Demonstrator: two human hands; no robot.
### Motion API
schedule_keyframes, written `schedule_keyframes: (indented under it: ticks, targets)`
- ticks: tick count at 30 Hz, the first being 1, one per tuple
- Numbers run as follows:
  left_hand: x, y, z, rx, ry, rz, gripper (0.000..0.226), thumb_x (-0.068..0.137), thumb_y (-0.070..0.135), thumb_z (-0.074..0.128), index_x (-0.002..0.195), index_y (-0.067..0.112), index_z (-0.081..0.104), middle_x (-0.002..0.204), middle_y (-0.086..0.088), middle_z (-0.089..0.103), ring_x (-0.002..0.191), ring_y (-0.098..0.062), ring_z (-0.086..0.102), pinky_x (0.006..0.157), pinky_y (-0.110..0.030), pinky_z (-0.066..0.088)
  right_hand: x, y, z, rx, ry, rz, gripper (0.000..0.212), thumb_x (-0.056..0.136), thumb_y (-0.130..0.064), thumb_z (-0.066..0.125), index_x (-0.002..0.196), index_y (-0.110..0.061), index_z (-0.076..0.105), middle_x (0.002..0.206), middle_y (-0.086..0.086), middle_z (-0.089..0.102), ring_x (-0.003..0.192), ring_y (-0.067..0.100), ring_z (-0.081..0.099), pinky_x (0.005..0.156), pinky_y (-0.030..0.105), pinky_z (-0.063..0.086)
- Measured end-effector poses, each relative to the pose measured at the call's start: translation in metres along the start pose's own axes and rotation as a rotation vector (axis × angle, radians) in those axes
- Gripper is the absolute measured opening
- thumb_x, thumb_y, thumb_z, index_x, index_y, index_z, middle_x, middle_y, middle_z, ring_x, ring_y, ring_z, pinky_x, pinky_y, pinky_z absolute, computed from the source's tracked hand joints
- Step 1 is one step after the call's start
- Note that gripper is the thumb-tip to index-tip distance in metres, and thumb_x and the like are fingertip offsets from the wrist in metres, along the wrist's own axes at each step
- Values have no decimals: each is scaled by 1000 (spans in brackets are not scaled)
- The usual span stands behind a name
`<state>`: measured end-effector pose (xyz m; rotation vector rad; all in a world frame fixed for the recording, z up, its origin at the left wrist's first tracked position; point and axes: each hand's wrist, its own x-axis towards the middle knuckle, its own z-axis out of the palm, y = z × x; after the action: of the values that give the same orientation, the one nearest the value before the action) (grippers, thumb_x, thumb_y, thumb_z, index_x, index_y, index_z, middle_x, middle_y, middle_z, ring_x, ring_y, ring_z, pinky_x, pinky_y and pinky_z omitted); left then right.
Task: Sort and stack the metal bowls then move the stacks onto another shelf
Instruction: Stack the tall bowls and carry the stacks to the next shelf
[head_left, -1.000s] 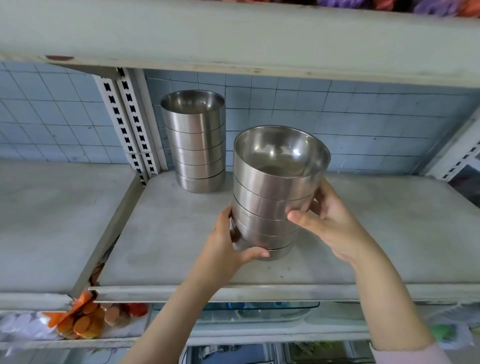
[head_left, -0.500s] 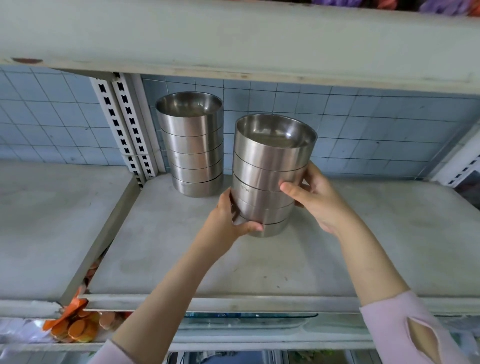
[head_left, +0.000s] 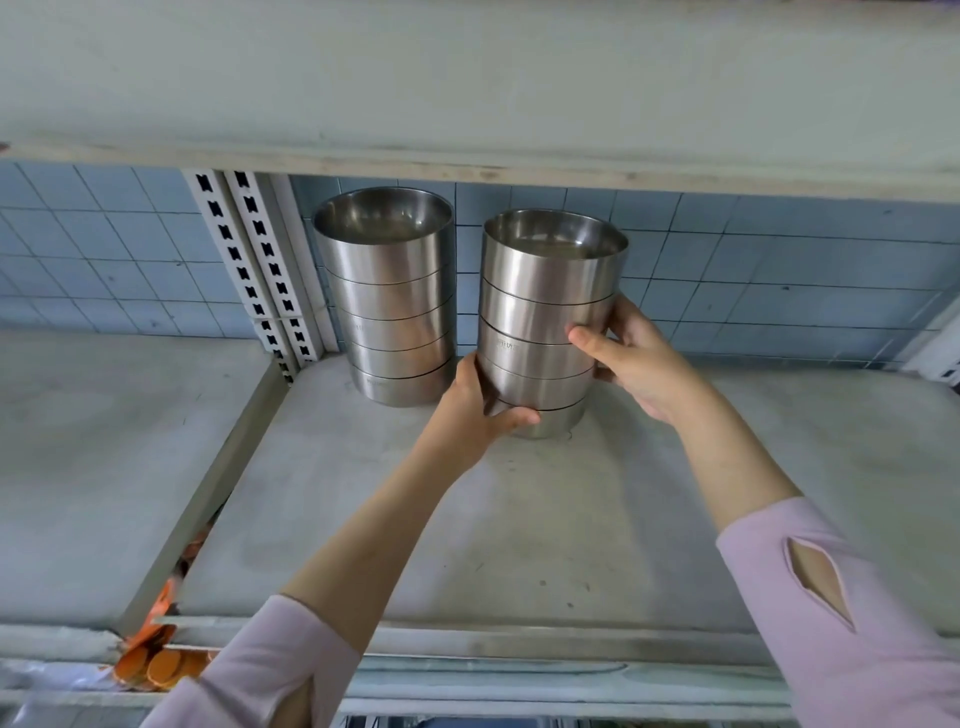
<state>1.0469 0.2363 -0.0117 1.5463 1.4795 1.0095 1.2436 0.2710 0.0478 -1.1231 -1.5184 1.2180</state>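
A stack of several nested metal bowls (head_left: 545, 301) stands at the back of the grey shelf (head_left: 519, 545), tilted slightly, its base at or just above the shelf surface. My left hand (head_left: 478, 410) grips its lower left side and my right hand (head_left: 634, 358) wraps its right side at mid-height. Just to its left, a second stack of several metal bowls (head_left: 389, 301) stands upright against the tiled back wall, a narrow gap apart from the held stack.
A white slotted upright post (head_left: 249, 275) stands left of the stacks. The shelf above (head_left: 467, 93) hangs low over the bowls. A neighbouring shelf (head_left: 104, 441) lies to the left. Orange packaged goods (head_left: 156, 660) sit below the front edge.
Both hands have carried the held stack away from the front, deeper onto the shelf, and it now sits beside the other stack near the back wall.
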Motion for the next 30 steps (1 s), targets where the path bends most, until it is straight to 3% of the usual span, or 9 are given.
schedule_keyframes:
  ticks: [2, 8, 12, 16, 20, 25, 30]
  targets:
    - [5, -2, 2, 11, 15, 0, 94, 64, 37, 87, 137, 14, 33, 126, -1, 56, 112, -16, 57, 94, -30, 47, 5, 0, -2, -8, -8, 3, 40, 76, -40, 74, 112, -41, 56, 122, -19, 65, 119, 12, 60, 103, 54, 50]
    - [19, -3, 7, 14, 23, -26, 96, 62, 40, 87, 137, 17, 31, 129, -1, 56, 116, -18, 56, 101, -41, 46, 19, 3, -6, 14, -39, -5, 55, 62, -52, 78, 111, -40, 56, 120, -20, 65, 127, 19, 56, 105, 59, 45]
    - [23, -1, 8, 38, 28, -31, 95, 65, 38, 86, 138, 15, 30, 129, 0, 55, 118, -19, 53, 102, -39, 45, 28, 6, -10, 28, -61, -17, 59, 62, -52, 79, 114, -40, 55, 125, -18, 63, 129, 17, 54, 109, 54, 44]
    - [28, 1, 8, 59, 34, -28, 97, 68, 36, 85, 142, 13, 27, 131, -2, 52, 119, -19, 51, 100, -33, 43, 36, 8, -13, 23, -79, -22, 54, 68, -47, 78, 116, -38, 54, 124, -14, 63, 128, 19, 55, 103, 51, 50]
    - [31, 3, 11, 66, 44, -43, 96, 69, 34, 84, 142, 13, 27, 134, -3, 50, 121, -20, 48, 98, -30, 41, 40, 7, -17, 29, -116, 7, 76, 52, -62, 86, 117, -39, 54, 124, -16, 64, 122, 15, 60, 86, 37, 55]
    - [30, 4, 15, 47, 73, -46, 93, 67, 34, 85, 139, 16, 30, 131, 1, 51, 111, -11, 47, 89, -23, 36, 41, 7, -25, 19, -155, 20, 88, 43, -70, 88, 117, -38, 54, 125, -17, 64, 117, 10, 62, 92, 41, 54]
    - [30, 3, 28, 57, 123, -68, 105, 60, 46, 86, 141, 15, 28, 138, -1, 50, 125, -20, 50, 99, -34, 44, 39, 14, -34, 74, -109, 0, 119, 43, -64, 91, 144, -33, 37, 130, -7, 62, 114, 10, 65, 91, 42, 56]
